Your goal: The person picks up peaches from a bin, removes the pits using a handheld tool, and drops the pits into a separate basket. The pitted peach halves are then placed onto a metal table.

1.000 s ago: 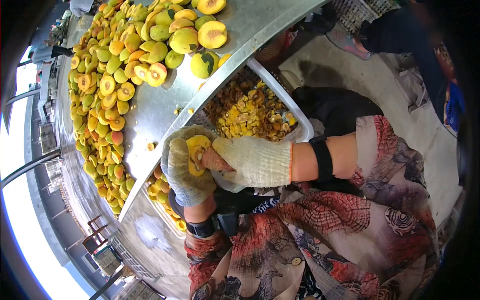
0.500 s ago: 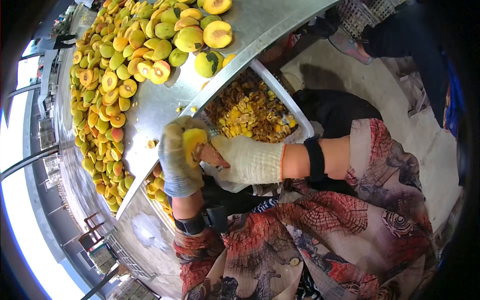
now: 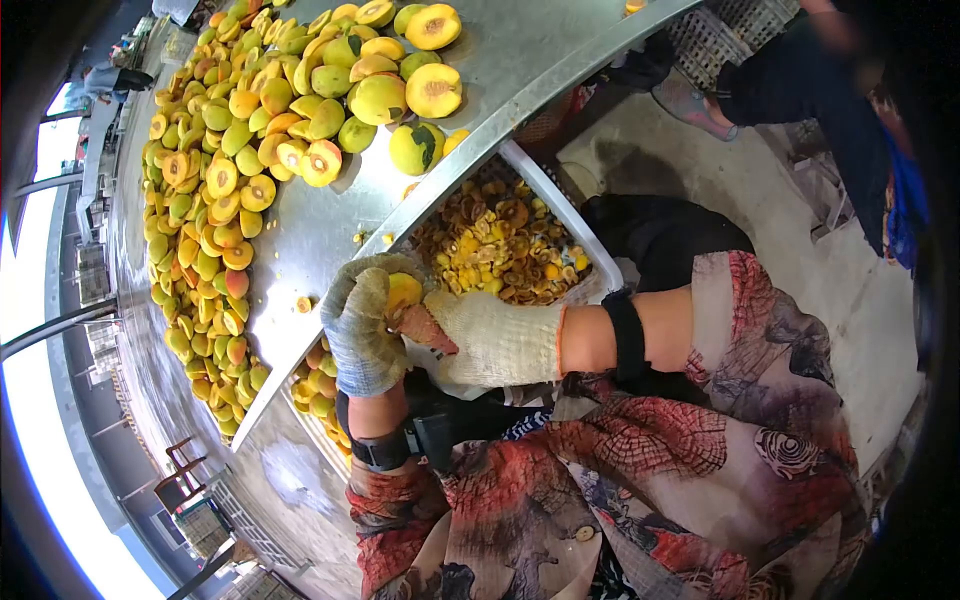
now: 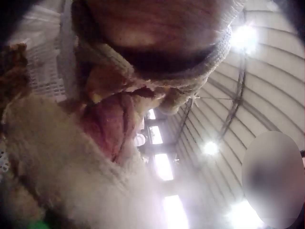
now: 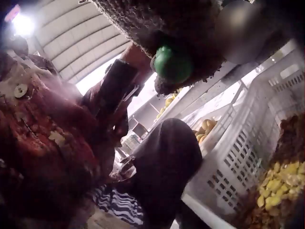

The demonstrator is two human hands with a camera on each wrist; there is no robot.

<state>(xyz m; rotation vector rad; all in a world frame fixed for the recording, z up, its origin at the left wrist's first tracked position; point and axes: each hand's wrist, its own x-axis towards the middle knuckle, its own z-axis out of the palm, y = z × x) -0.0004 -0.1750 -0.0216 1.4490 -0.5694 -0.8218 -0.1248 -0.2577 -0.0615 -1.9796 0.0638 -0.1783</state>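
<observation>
In the head view my gloved left hand grips a halved yellow peach, fingers wrapped round its far side. My gloved right hand is closed up against the fruit, with a reddish-brown covering over its thumb. A rounded green handle end sticks out of the right fist in the right wrist view; the working end of this tool is hidden. In the left wrist view the reddish covering lies between the two gloves, and the peach is mostly out of sight.
A metal table bears a large heap of halved peaches. Under its edge stands a white crate of pits and scraps. More peach halves fill another container at left. Another person's leg is at upper right.
The peach half has turned within the left hand, and less of its cut face shows. Both hands stay together at nearly the same spot beside the table edge.
</observation>
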